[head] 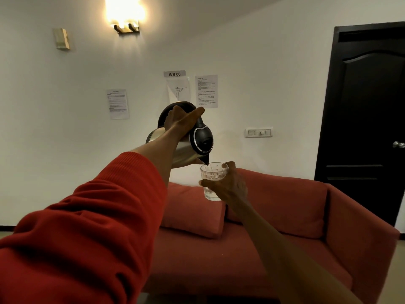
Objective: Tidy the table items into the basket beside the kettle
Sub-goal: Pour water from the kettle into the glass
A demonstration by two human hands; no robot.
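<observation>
My left arm, in its red ribbed sleeve [87,216], reaches out nearest to me, and my left hand [179,121] is wrapped round the black handle of the brushed-steel electric kettle [186,148], tipped so its spout sits just above the clear patterned drinking glass [212,181]. My right hand [228,185] curls round that glass from the side, holding it upright under the spout. The kettle should feel heavy and sloshy, so the handle is the only sensible hold; its steel body may be hot. The glass is slippery, breakable and gaining weight, so I would grip it low around the wall. Beyond both lies the red fabric sofa [285,216]. Neither basket nor table is in view.
</observation>
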